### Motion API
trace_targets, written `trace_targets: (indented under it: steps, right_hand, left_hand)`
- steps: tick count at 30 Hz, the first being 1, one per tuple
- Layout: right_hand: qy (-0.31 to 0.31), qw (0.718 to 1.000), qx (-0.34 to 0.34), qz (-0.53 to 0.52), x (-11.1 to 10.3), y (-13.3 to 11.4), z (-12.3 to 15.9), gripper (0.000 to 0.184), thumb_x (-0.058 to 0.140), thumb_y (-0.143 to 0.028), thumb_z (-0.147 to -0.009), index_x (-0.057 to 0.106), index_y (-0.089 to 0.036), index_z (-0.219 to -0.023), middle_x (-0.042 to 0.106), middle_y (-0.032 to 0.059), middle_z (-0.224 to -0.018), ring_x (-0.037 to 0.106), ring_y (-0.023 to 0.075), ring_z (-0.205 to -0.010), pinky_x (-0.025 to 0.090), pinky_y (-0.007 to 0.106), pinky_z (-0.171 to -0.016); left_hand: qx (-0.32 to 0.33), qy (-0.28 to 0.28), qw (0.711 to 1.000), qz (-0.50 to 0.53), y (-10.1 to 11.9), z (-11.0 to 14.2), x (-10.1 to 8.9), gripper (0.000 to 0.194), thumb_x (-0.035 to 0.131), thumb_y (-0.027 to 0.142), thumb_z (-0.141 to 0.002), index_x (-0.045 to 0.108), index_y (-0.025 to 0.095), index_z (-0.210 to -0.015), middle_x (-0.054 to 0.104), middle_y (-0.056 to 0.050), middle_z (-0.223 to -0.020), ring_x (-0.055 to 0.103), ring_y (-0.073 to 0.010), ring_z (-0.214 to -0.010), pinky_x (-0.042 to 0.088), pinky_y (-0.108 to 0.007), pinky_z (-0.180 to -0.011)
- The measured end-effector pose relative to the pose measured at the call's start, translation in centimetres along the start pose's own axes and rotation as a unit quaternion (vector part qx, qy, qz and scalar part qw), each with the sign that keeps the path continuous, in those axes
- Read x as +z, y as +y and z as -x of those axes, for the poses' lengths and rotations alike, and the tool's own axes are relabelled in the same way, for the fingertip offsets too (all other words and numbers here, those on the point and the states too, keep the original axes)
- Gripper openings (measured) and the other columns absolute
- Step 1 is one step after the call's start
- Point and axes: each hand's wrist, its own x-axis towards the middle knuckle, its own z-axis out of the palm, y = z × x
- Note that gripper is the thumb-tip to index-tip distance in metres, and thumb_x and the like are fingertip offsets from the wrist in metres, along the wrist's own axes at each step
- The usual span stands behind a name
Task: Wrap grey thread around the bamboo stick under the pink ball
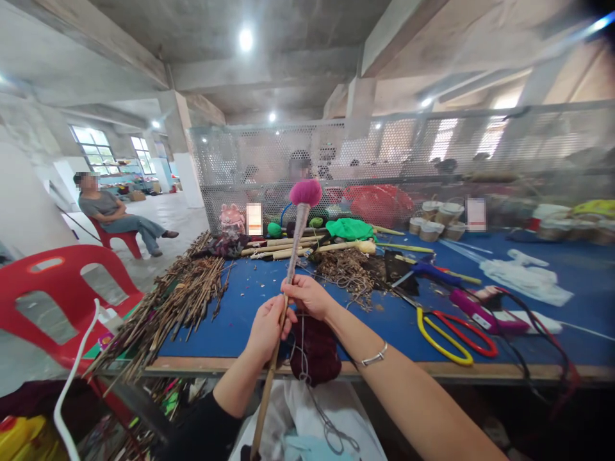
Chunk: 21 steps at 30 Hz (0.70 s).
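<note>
A long wooden stick (267,404) slants up in front of me, topped by a magenta ball-shaped head (305,193). Grey cord wrapping (297,238) covers its upper shaft. My left hand (268,325) is closed around the stick just below the wrapped part. My right hand (311,296) pinches the stick at the lower end of the wrapping, thumb and fingers together. Loose grey cord (314,400) hangs below the hands and loops over my lap. Behind it, a dark red bundle (319,355) rests at the table edge.
Dry twigs (173,298) cover the left of the blue table (230,320). Scissors (444,336) with yellow and red handles and a purple tool (485,314) lie at right. A mesh screen (269,150) stands behind. A seated person (113,208) and a red chair (62,275) are left.
</note>
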Motion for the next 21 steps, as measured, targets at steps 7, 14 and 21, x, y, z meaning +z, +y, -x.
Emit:
trace_targets:
  steps: [7,14,21]
  right_hand:
    - [0.040,0.997,0.011,0.065,-0.4,-0.4,0.1,0.041,0.077,-0.042,-0.056,0.053,-0.014,-0.073,0.041,-0.0104,-0.042,0.027,0.0016,-0.034,0.014,0.018,-0.036]
    - [-0.054,0.996,0.026,0.062,-0.7,-0.5,0.4,0.042,0.071,-0.045,-0.064,0.053,-0.013,-0.084,0.052,-0.0059,-0.052,0.024,0.0004,-0.032,0.009,0.020,-0.035]
    - [-0.009,0.996,0.009,0.092,-0.4,-0.4,0.6,0.039,0.073,-0.042,-0.063,0.053,-0.013,-0.081,0.039,-0.0111,-0.044,0.023,0.0011,-0.034,0.011,0.019,-0.037]
  left_hand:
    - [0.053,0.077,0.988,-0.121,-0.2,-0.7,0.0,0.035,0.067,0.047,-0.067,0.059,0.013,-0.072,0.050,0.006,-0.047,0.039,-0.0042,-0.036,0.029,-0.016,-0.036]
    - [0.010,-0.006,1.000,-0.019,-0.1,0.0,-0.3,0.041,0.054,0.054,-0.075,0.057,0.013,-0.075,0.054,0.003,-0.050,0.035,-0.0026,-0.031,0.026,-0.016,-0.032]
    - [0.058,0.088,0.990,-0.096,-0.5,0.4,0.0,0.034,0.069,0.042,-0.067,0.057,0.013,-0.081,0.054,0.005,-0.055,0.042,-0.0039,-0.039,0.035,-0.014,-0.035]
